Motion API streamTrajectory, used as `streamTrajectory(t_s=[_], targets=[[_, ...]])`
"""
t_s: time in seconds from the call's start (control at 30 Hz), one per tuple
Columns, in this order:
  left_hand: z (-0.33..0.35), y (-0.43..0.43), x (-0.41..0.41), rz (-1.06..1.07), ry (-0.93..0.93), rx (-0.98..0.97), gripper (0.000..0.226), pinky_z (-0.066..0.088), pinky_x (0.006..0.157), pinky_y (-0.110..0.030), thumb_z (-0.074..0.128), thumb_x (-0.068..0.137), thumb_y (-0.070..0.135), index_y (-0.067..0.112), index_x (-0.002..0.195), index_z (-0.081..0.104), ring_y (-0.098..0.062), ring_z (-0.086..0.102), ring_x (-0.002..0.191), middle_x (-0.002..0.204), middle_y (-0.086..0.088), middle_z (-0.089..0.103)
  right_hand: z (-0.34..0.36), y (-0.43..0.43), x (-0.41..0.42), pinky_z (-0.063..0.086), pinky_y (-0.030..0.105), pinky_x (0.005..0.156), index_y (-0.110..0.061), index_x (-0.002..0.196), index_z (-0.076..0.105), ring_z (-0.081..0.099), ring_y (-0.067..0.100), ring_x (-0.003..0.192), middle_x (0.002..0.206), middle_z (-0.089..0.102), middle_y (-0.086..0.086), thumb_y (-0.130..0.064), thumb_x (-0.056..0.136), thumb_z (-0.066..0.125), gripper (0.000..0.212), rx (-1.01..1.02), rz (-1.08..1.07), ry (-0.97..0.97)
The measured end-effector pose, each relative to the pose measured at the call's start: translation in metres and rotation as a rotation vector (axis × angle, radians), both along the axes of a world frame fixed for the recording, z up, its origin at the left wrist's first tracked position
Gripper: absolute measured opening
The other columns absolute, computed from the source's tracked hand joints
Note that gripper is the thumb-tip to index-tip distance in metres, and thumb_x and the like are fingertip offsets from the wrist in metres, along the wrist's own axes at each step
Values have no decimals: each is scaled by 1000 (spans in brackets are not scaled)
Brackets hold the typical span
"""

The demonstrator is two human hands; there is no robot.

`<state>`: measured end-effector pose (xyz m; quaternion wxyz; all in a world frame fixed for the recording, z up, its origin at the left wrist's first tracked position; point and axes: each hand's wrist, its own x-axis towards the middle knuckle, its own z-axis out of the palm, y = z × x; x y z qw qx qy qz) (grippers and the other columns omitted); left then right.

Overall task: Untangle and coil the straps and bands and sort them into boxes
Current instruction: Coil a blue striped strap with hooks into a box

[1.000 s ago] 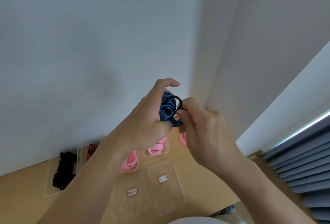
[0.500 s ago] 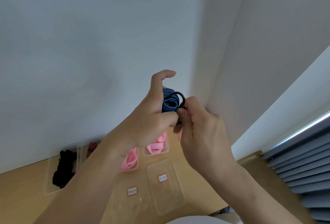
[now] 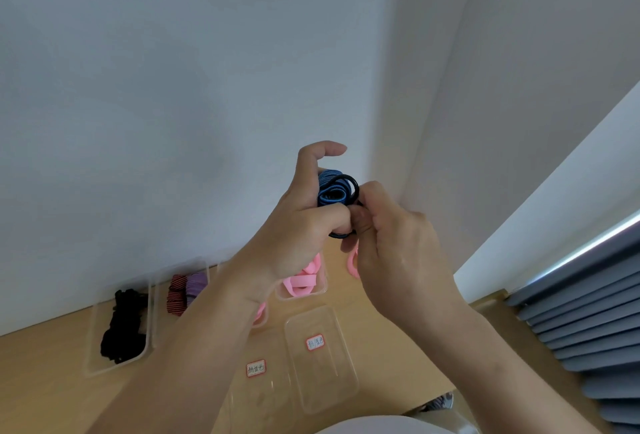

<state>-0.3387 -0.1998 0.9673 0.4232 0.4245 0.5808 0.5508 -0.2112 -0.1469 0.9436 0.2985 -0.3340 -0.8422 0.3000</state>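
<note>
A coiled blue strap [image 3: 330, 188] is held up in front of the wall, well above the table. My left hand [image 3: 304, 226] grips the coil, its index finger lifted above it. My right hand [image 3: 391, 239] pinches a thin black elastic band [image 3: 348, 184] that loops over the coil's top and reappears below it. On the table behind stand clear boxes: one with black straps [image 3: 123, 326], one with red-striped and purple coils [image 3: 183, 290], one with pink bands [image 3: 303, 281].
Two clear lids with red-edged labels [image 3: 320, 357] lie on the wooden table [image 3: 45, 395] near its front. A loose pink band [image 3: 352, 262] lies by the right wall. A grey slatted blind [image 3: 588, 323] is at the right.
Both hands rose a little with the coil. The black band's loop has shifted over the top of the blue coil. My left index finger lifted off the coil.
</note>
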Motion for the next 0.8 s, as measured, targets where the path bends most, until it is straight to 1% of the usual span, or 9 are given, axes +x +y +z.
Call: streamTrajectory(t_s=[0.07, 0.13, 0.17, 0.23, 0.4, 0.5, 0.63, 0.73, 0.8], targets=[[-2, -2, -3, -32, -17, -4, 73, 53, 70, -29, 47, 73, -8, 32, 133, 43, -22, 52, 77, 86, 1, 48, 4, 8, 6, 51, 50, 53, -20, 91, 50, 61, 31, 59, 66, 67, 5, -24, 98, 41, 12, -10, 36, -42], [-7, -5, -6, -71, -54, -19, 73, 53, 80, -40, 49, 70, -2, 35, 133, 47, -26, 54, 83, 91, 3, 51, 9, 15, 13, 49, 39, 54, -22, 91, 51, 59, 13, 56, 67, 69, -6, -18, 102, 47, 13, -15, 102, -82], [-9, -6, -7, -76, -77, -24, 73, 51, 82, -44, 50, 69, -1, 35, 132, 49, -27, 54, 85, 93, 3, 52, 12, 16, 16, 44, 27, 51, -23, 89, 51, 57, 8, 55, 67, 70, -10, -18, 103, 48, 15, -27, 137, -90], [-13, -6, -7, -38, -119, -21, 74, 49, 82, -47, 50, 65, 0, 35, 130, 52, -26, 55, 84, 92, 3, 53, 15, 16, 18, 39, 20, 50, -22, 86, 53, 56, 3, 55, 66, 70, -12, -22, 103, 47, 18, -51, 173, -73], [-14, -6, 7, 72, -271, 46, 74, 47, 63, -41, 45, 59, -1, 26, 128, 49, -27, 48, 75, 92, -7, 44, 8, 8, 12, 41, 23, 49, -19, 87, 59, 59, 11, 57, 64, 69, -12, -24, 100, 48, 18, -51, 112, -12], [-22, -11, 11, 94, -183, 1, 76, 48, 65, -36, 47, 62, 3, 30, 133, 47, -24, 50, 74, 99, -9, 43, 4, 9, 15, 43, 22, 46, -21, 84, 57, 59, 8, 46, 66, 70, -16, -29, 100, 45, 21, -115, 149, -64], [-40, -26, 5, 24, -189, -106, 70, 45, 55, -13, 55, 77, 3, 27, 142, 47, 0, 56, 56, 102, -4, 48, -8, 16, 21, 46, 26, 55, -21, 88, 61, 66, 12, 50, 68, 71, -11, -18, 103, 49, 20, -186, 223, -137], [-59, -49, -10, 19, -189, -113, 63, 45, 73, -44, 64, 79, 6, 28, 138, 56, -13, 63, 84, 112, 0, 63, -15, 18, 27, 48, 25, 61, -34, 93, 65, 67, 10, 55, 71, 70, -8, -14, 103, 50, 27, -248, 264, -123], [-68, -66, -18, 47, -167, -93, 54, 50, 91, -55, 69, 84, 6, 20, 135, 61, -24, 65, 109, 123, -3, 67, -19, 16, 27, 51, 27, 66, -43, 101, 67, 68, 9, 59, 71, 70, -10, -8, 102, 50, 39, -251, 318, -156]])
